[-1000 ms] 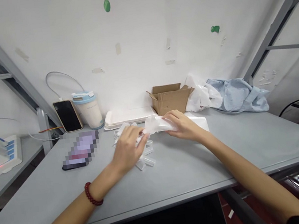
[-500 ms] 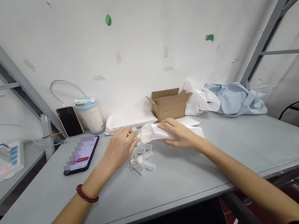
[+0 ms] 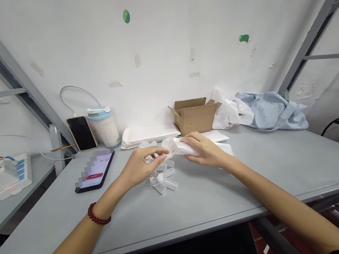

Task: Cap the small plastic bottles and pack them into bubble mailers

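My right hand is closed around a white, box-like object with a translucent, cup-shaped plastic end pointing left. What that object is, I cannot make out; the palm and fingers hide part of it. At its left end, my left hand has thumb and index finger curled close together, their tips at the rim of the translucent plastic. A red beaded bracelet circles the left wrist. Below the hands lies a cluster of small translucent plastic pieces with thin loops. More translucent pieces show behind the left hand.
A lit phone lies left on the grey table. Behind stand another phone, a blue-lidded cup, white flat packs, an open cardboard box, a white plastic bag and blue cloth.
My left hand has moved a little right, to the rim of the translucent end, and its fingers have shifted. My right hand keeps its hold. The view has shifted slightly.
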